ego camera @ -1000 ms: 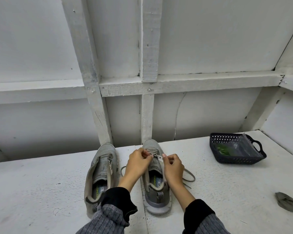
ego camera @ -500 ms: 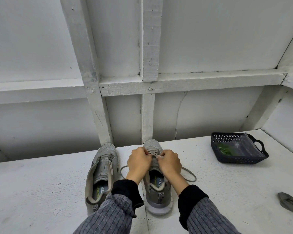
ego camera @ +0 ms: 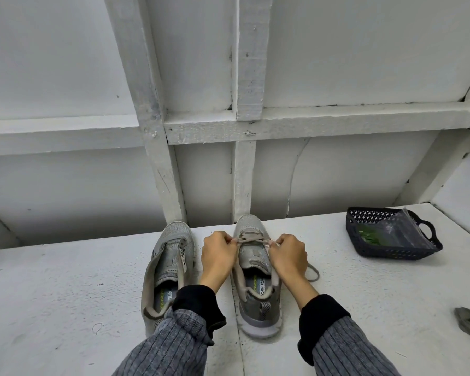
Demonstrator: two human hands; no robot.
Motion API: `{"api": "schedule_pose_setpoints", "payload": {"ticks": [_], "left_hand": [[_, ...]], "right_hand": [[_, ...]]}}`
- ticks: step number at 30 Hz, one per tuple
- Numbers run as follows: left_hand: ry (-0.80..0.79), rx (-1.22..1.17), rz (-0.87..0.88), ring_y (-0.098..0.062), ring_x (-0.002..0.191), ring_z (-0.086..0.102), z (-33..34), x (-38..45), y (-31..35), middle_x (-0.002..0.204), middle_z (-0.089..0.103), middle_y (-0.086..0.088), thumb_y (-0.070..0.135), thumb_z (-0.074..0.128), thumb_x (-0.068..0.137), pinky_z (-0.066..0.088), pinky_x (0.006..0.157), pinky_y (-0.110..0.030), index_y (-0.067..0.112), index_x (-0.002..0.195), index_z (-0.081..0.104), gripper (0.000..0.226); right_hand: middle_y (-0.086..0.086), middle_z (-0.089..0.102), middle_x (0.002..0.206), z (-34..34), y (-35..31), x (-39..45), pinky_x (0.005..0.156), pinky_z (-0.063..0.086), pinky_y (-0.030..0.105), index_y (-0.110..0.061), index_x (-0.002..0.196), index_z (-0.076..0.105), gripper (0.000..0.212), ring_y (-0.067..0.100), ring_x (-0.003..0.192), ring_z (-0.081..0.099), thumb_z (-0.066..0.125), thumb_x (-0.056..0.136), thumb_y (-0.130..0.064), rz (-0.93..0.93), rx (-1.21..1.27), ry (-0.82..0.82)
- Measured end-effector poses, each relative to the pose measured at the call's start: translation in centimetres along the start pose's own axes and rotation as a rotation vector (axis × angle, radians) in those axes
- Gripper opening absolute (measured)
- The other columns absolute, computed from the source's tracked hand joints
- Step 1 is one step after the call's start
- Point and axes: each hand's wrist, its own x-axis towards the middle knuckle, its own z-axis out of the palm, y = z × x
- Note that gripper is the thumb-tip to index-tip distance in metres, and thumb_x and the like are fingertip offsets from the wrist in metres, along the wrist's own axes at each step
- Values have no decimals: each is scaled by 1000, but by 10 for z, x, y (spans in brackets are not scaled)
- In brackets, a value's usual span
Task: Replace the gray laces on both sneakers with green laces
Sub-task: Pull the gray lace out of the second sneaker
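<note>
Between the left hand point(ego camera: 219, 255) and right hand point(ego camera: 288, 253) stood the right sneaker point(ego camera: 257, 278), its gray lace point(ego camera: 251, 238) crossed low. Left of the left hand sat the laceless sneaker point(ego camera: 168, 272). Green laces point(ego camera: 369, 236) lay well right.

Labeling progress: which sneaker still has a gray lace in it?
The right sneaker, the one between both hands: a gray lace crosses its lowest eyelets, each end pinched by a hand. The left sneaker shows bare eyelets.
</note>
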Motion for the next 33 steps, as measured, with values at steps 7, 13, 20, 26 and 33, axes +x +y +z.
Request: {"api": "schedule_pose_setpoints", "payload": {"ticks": [7, 13, 20, 26, 33], "left_hand": [[23, -77, -48, -26, 87, 67, -1, 2, -6, 88, 73, -8, 22, 68, 84, 53, 79, -32, 13, 83, 74, 11], [22, -112, -36, -18, 80, 64, -7, -2, 0, 82, 71, -3, 23, 70, 86, 45, 71, -24, 14, 83, 73, 10], [31, -198, -45, -18, 74, 67, -11, -9, -12, 74, 72, -1, 25, 71, 85, 45, 66, -23, 18, 76, 74, 12], [38, -313, -111, -14, 60, 53, -6, -12, -14, 58, 63, 0, 23, 70, 86, 37, 55, -22, 21, 58, 65, 29], [25, -541, -237, -8, 57, 56, -2, -8, -17, 46, 59, 13, 11, 72, 84, 43, 53, -16, 9, 71, 74, 13]], "right_hand": [[11, 66, 94, 1, -1, 0, 65, 38, 25, -11, 90, 67, 17, 26, 74, 50, 63, 91, -27, 54, 49, -16], [10, 67, 86, 0, -2, -8, 64, 40, 27, -11, 85, 67, 21, 32, 82, 62, 64, 90, -31, -110, 51, -19], [9, 68, 90, 3, -6, -17, 63, 39, 27, -13, 92, 66, 17, 30, 86, 63, 62, 92, -30, -232, -18, -50], [5, 60, 108, 7, -12, -19, 70, 42, 30, -21, 117, 57, 22, 26, 101, 58, 55, 95, -24, -430, -188, -36], [2, 50, 117, 24, -25, -12, 92, 40, 32, -21, 114, 65, 22, 22, 112, 41, 56, 94, -21, -774, -296, -140]]}}
